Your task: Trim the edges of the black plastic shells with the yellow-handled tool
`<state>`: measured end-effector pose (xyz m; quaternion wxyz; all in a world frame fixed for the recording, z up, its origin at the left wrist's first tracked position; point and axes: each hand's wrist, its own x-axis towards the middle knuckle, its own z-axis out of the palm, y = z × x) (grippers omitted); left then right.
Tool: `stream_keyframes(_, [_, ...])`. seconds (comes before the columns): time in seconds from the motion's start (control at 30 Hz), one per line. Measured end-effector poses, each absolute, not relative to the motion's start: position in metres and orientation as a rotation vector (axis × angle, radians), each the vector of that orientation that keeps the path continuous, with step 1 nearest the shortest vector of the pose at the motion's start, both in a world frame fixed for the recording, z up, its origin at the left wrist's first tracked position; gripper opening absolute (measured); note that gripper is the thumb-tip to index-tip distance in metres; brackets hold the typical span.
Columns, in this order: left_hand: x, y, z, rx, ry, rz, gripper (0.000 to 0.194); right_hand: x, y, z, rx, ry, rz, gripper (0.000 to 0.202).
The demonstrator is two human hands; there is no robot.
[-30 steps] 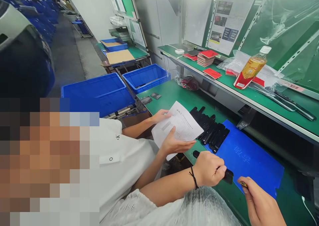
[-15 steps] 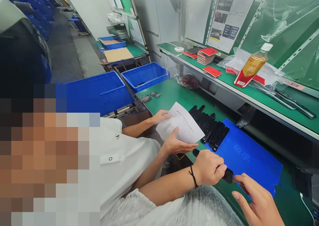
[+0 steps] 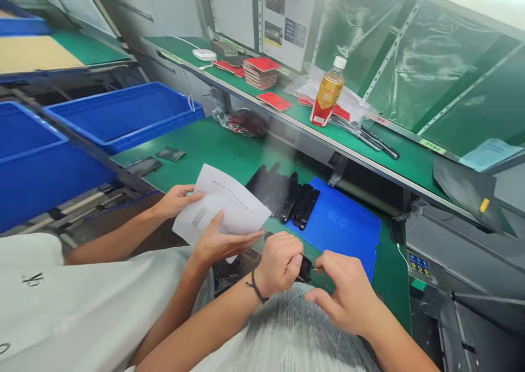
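Note:
My left hand (image 3: 283, 262), with a black cord bracelet at the wrist, is closed round a black elongated piece (image 3: 305, 268). One end sticks out past my thumb and a bit of the other end shows behind the fist; its exact kind is not clear. My right hand (image 3: 344, 290) is just right of that end, index finger bent toward it and thumb apart. Something small and thin shows at the index fingertip, too blurred to name. Beyond my hands, several similar black pieces (image 3: 301, 205) lie in a row, partly on a blue sheet (image 3: 348, 224).
To my left, a co-worker's hands (image 3: 217, 240) hold a printed paper (image 3: 221, 202). Over the green table (image 3: 197, 142) runs a shelf (image 3: 229, 85) with red booklets (image 3: 260, 74), a drink bottle (image 3: 328, 93) and dark long tools (image 3: 379, 142). Blue bins (image 3: 123, 115) stand at the left.
The view has swung right, so the scene sits further left. My left hand still grips the black piece, and my right hand stays by its end.

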<state>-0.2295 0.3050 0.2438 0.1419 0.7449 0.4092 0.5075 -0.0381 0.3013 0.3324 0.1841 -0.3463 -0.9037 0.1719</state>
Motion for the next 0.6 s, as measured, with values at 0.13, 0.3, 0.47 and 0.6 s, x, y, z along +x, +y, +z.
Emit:
stream_keyframes(0.13, [-0.241, 0.305, 0.244, 2.196, 1.189, 1.407, 0.056, -0.044, 0.299, 0.335, -1.013, -2.572, 0.552, 0.063])
stream_keyframes(0.3, [-0.329, 0.303, 0.234, 2.132, 1.194, 1.117, 0.075, -0.046, 0.296, 0.338, -1.046, -2.629, 0.510, 0.065])
stream_keyframes(0.47, [-0.312, 0.288, 0.226, 2.041, 1.483, 1.393, 0.052, -0.046, 0.295, 0.337, -1.042, -2.611, 0.405, 0.066])
stream_keyframes(0.6, [-0.244, 0.293, 0.243, 2.233, 1.362, 1.444, 0.048, -0.046, 0.293, 0.333, -1.001, -2.555, 0.156, 0.065])
